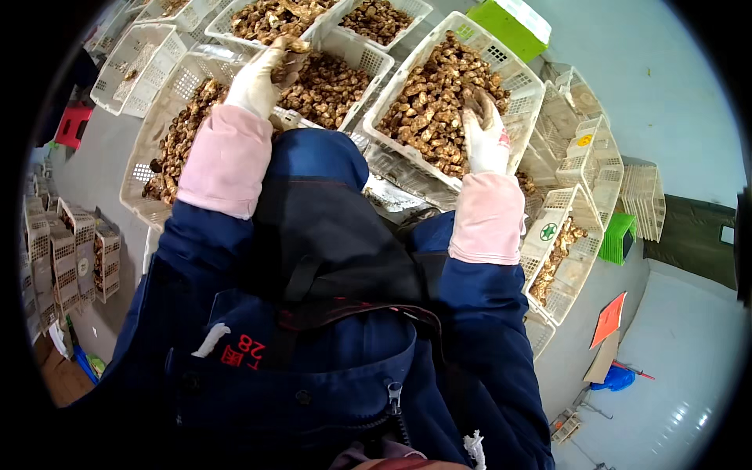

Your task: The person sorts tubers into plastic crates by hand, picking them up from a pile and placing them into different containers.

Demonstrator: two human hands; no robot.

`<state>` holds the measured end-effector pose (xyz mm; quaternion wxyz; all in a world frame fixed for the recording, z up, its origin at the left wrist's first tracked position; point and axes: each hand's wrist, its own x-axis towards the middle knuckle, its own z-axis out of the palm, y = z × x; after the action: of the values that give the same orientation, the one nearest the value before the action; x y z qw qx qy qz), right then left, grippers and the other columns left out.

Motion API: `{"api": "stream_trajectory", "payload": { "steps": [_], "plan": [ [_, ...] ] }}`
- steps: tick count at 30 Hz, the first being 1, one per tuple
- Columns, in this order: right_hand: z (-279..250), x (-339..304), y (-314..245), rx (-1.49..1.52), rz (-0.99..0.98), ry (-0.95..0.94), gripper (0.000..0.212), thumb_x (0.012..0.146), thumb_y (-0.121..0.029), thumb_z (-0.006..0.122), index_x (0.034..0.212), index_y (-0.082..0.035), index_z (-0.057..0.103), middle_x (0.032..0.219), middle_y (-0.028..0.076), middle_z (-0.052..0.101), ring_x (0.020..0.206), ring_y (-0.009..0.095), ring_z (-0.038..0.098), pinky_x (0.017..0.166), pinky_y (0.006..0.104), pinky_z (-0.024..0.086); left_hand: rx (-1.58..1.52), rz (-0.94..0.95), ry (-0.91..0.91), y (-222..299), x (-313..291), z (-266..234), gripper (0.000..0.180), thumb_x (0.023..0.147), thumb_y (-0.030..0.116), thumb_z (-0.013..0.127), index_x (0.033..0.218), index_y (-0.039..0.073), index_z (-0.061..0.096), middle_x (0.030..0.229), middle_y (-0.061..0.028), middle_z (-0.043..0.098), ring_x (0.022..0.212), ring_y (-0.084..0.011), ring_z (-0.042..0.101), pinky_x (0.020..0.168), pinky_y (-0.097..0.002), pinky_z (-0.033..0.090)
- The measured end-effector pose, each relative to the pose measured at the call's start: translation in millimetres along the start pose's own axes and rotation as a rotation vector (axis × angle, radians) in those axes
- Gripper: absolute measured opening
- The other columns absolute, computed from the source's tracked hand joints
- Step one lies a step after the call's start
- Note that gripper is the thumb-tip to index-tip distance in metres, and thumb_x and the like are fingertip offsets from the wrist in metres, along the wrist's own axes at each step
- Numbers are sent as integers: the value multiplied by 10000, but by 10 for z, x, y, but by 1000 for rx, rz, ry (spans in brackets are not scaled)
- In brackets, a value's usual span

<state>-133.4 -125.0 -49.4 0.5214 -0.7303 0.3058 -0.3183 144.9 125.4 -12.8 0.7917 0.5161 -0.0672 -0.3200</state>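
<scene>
My left hand (262,78), in a white glove with darkened fingers, reaches up to the left over the crates. Between its fingers a brown mushroom (294,45) seems to be held. On the right, my gloved right hand (486,133) rests in a large white crate (526,86) on a heap of brown mushrooms (427,110). Its fingers are curled into the heap, and what they grip is hidden. Below my left hand stands a crate (145,168) with more mushrooms along its inner side. Beside it is another part-filled crate (381,66).
More mushroom crates (411,9) stand at the top. A nearly bare crate (125,78) is at the far left, near a red stool (73,124). Stacked crates (583,149) and a crate with a few mushrooms (576,270) line the right. A green box (509,27) sits top right.
</scene>
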Motion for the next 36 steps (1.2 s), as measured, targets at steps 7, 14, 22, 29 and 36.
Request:
{"api": "stream_trajectory", "payload": {
  "steps": [7, 14, 22, 29, 36],
  "plan": [
    [206, 3, -23, -209, 63, -158, 423, 921, -121, 566, 1337, -49, 528, 1191, 127, 655, 1088, 190, 632, 952, 268, 458, 257, -110, 206, -160, 440, -851, 306, 980, 238, 563, 1250, 96, 589, 1108, -42, 662, 894, -140, 616, 723, -255, 477],
    [232, 164, 611, -1102, 507, -475, 602, 869, -434, 529, 1380, -118, 496, 1324, 170, 569, 1224, 315, 546, 1053, 362, 402, 199, 25, 374, -112, 154, -1548, 429, 971, 267, 557, 1326, 28, 523, 1208, -126, 633, 1047, -224, 618, 936, -342, 488],
    [430, 123, 944, -874, 410, -352, 698, 784, -551, 654, 1313, -102, 577, 1199, 141, 657, 1123, 276, 618, 981, 356, 457, 588, 179, 466, -87, 190, -2608, 576, 934, 346, 622, 1354, -22, 482, 1301, -155, 569, 1167, -228, 560, 999, -318, 430],
    [385, 37, -52, 272, 493, -135, 481, 928, -174, 633, 1347, 9, 483, 1103, 122, 649, 870, 198, 667, 699, 285, 562, 241, -91, -463, 92, -330, 137, 532, 987, 307, 538, 1426, 40, 399, 1322, -159, 555, 1209, -263, 545, 1046, -394, 404],
    [182, -222, -429, 573, 180, -371, 519, 902, -131, 658, 1375, -14, 480, 1305, 119, 585, 1161, 190, 574, 1019, 284, 436, 205, -353, -554, -566, -545, 1260, 566, 952, 241, 615, 1420, 15, 390, 1263, -66, 565, 1017, -157, 602, 834, -317, 527]
  ]
}}
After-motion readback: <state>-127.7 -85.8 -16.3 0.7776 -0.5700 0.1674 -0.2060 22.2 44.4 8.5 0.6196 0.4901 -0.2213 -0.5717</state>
